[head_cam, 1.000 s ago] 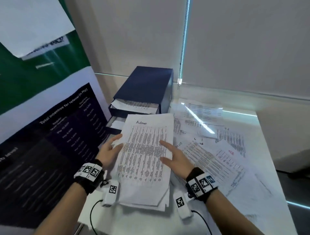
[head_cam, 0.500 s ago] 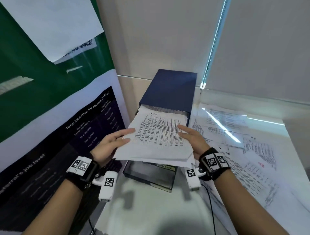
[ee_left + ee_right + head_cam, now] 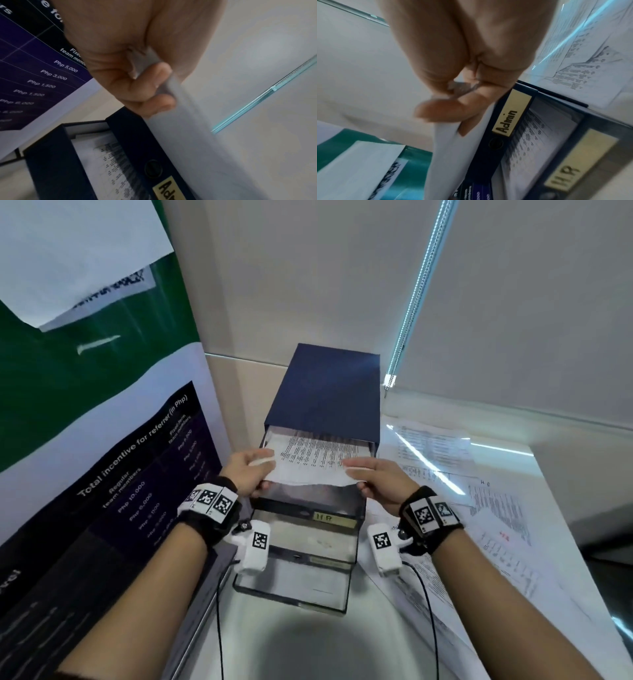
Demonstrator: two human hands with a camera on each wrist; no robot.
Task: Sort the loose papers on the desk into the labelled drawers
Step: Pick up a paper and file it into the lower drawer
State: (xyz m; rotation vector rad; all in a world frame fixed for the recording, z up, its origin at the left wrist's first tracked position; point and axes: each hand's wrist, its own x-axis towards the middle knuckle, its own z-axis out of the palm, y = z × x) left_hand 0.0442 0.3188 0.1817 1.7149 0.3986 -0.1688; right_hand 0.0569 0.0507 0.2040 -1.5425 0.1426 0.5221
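Printed sheets at the Admin drawer

We see the left hand and right hand each pinching a near corner of the stack of printed sheets, whose far end lies in the open top drawer labelled Admin of the dark blue drawer unit. Below, the HR drawer is pulled out. More loose papers cover the counter on the right.

Bare surface at lower centre of the head view, between the forearms: open passage. Ahead, the drawer cabinet stands mid-frame, its drawers pulled out stepwise toward the viewer. Left edge closed off by the poster board. Right half covered with loose papers, lying flat. Wall close behind cabinet.
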